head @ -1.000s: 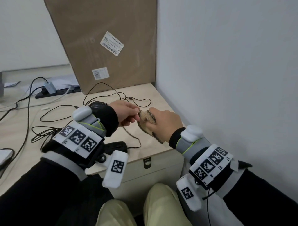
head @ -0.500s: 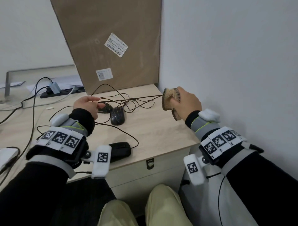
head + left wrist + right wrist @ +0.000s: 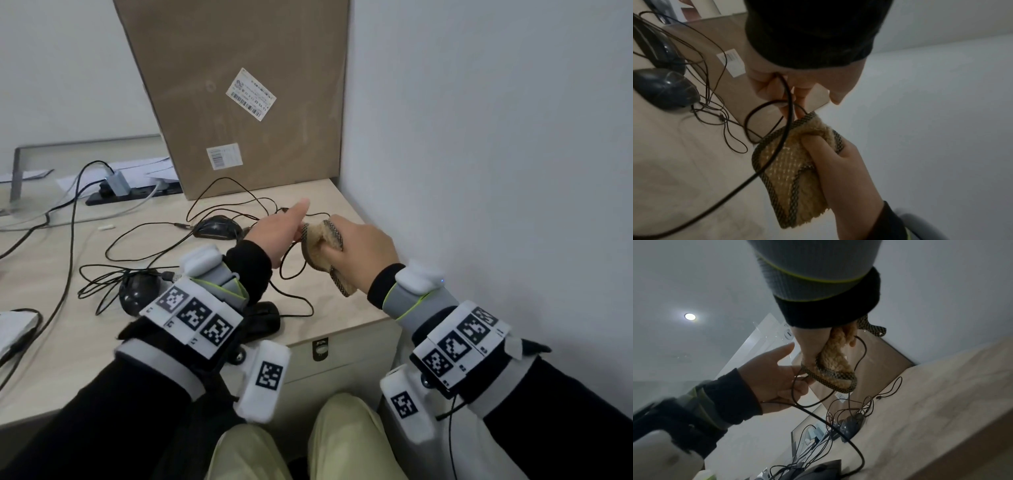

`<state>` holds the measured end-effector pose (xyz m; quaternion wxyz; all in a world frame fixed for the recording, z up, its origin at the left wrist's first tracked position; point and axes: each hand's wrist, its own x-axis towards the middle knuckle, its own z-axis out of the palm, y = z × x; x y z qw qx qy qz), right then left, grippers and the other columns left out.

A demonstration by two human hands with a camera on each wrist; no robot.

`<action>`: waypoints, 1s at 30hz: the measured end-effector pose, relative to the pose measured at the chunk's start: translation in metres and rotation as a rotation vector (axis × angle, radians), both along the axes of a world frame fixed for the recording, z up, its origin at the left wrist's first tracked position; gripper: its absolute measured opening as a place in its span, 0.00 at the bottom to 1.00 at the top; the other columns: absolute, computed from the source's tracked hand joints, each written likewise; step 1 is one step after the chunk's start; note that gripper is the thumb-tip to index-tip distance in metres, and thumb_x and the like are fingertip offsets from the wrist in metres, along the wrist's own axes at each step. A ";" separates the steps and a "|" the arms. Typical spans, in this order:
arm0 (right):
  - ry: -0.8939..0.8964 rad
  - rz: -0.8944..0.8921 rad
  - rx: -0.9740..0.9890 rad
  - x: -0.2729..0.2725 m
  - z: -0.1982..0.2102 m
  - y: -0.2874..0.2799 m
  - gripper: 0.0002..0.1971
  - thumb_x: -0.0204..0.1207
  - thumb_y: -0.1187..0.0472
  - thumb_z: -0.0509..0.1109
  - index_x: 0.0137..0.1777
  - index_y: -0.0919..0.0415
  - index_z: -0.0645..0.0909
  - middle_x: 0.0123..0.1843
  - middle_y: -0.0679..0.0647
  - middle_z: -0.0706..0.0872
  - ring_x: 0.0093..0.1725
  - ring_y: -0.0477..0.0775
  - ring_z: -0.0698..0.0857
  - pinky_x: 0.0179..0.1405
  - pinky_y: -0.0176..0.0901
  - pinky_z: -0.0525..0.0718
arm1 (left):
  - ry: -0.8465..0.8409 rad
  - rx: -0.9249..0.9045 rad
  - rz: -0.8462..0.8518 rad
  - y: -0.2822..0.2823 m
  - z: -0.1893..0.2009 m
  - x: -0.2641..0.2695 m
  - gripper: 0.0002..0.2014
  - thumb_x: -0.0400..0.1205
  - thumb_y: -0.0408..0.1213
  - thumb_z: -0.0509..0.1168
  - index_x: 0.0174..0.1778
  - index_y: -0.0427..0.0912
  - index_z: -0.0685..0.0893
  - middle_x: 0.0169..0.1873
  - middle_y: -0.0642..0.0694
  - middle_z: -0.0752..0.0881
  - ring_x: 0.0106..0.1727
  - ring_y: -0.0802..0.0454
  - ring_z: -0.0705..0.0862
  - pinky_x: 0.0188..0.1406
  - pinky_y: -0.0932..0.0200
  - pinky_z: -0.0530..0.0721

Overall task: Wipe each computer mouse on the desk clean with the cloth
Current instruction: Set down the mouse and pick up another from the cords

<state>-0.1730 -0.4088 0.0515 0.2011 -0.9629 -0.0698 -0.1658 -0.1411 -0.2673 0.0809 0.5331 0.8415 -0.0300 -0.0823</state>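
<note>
Your right hand (image 3: 363, 251) has its grip curled tight round the cloth (image 3: 320, 246), raised above the tabletop (image 3: 342, 305). Just left of the cloth, your left hand (image 3: 274, 236) pinches a black mouse cable (image 3: 786, 104), thumb sticking up.

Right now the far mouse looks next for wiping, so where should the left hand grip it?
Probably from above, thumb and fingers across the two long sides of the far mouse: it lies flat on the desk, domed back up, with cables tangled beside it. The left hand pinches a cable, so that should go first.
</note>
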 end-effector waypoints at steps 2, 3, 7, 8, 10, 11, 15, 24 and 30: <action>0.012 0.007 -0.017 0.000 -0.001 0.000 0.14 0.75 0.45 0.61 0.51 0.54 0.75 0.40 0.56 0.86 0.41 0.65 0.82 0.37 0.50 0.78 | -0.046 0.156 -0.104 0.003 -0.003 -0.003 0.24 0.78 0.62 0.60 0.43 0.42 0.81 0.31 0.42 0.77 0.30 0.48 0.70 0.25 0.62 0.67; 0.014 0.004 0.000 0.000 -0.002 -0.001 0.13 0.74 0.46 0.61 0.50 0.54 0.75 0.39 0.56 0.86 0.41 0.64 0.82 0.37 0.50 0.79 | -0.066 0.196 -0.160 0.006 -0.005 -0.004 0.22 0.78 0.59 0.62 0.39 0.41 0.80 0.29 0.46 0.76 0.30 0.48 0.70 0.24 0.62 0.67; -0.018 -0.029 0.077 0.003 -0.002 -0.011 0.10 0.73 0.48 0.61 0.45 0.54 0.73 0.35 0.54 0.81 0.36 0.62 0.77 0.32 0.47 0.72 | -0.095 0.146 -0.222 0.020 -0.014 0.000 0.15 0.83 0.46 0.61 0.33 0.45 0.82 0.22 0.50 0.72 0.23 0.53 0.65 0.19 0.66 0.62; -0.027 -0.048 0.076 0.004 -0.003 -0.018 0.11 0.73 0.47 0.61 0.45 0.55 0.74 0.35 0.55 0.81 0.37 0.63 0.77 0.32 0.47 0.72 | -0.116 0.129 -0.195 0.026 -0.015 0.003 0.15 0.84 0.45 0.61 0.32 0.46 0.82 0.21 0.50 0.70 0.21 0.54 0.64 0.18 0.67 0.60; -0.045 -0.078 0.061 0.004 -0.005 -0.032 0.14 0.71 0.46 0.60 0.47 0.56 0.75 0.36 0.56 0.84 0.38 0.64 0.80 0.34 0.48 0.74 | -0.134 0.051 -0.119 0.040 -0.015 0.009 0.17 0.85 0.44 0.59 0.31 0.47 0.83 0.19 0.51 0.68 0.21 0.54 0.62 0.19 0.68 0.58; -0.047 -0.083 0.053 0.005 -0.006 -0.038 0.14 0.72 0.47 0.60 0.47 0.57 0.75 0.36 0.58 0.85 0.39 0.65 0.80 0.35 0.49 0.75 | -0.109 -0.011 -0.107 0.045 -0.016 0.012 0.17 0.86 0.44 0.57 0.32 0.46 0.84 0.18 0.52 0.67 0.20 0.55 0.60 0.19 0.69 0.57; -0.100 -0.097 -0.040 0.020 -0.006 -0.047 0.20 0.68 0.46 0.53 0.49 0.58 0.77 0.38 0.61 0.84 0.40 0.67 0.80 0.39 0.48 0.67 | -0.003 -0.241 0.043 0.062 -0.013 0.025 0.17 0.88 0.42 0.52 0.38 0.43 0.81 0.14 0.55 0.65 0.14 0.59 0.58 0.11 0.74 0.55; -0.039 -0.262 0.420 0.028 -0.015 -0.075 0.04 0.73 0.59 0.64 0.42 0.58 0.74 0.39 0.58 0.84 0.43 0.65 0.80 0.40 0.49 0.76 | 0.035 -0.229 0.438 0.102 -0.009 0.035 0.12 0.86 0.30 0.49 0.49 0.47 0.75 0.31 0.52 0.69 0.28 0.59 0.67 0.05 0.74 0.65; -0.042 -0.088 0.689 0.022 -0.009 -0.042 0.03 0.75 0.62 0.66 0.46 0.61 0.77 0.42 0.55 0.83 0.46 0.60 0.82 0.49 0.50 0.78 | -0.166 -0.096 0.324 0.063 -0.012 0.028 0.12 0.85 0.32 0.49 0.53 0.51 0.74 0.26 0.46 0.71 0.19 0.53 0.65 0.15 0.69 0.61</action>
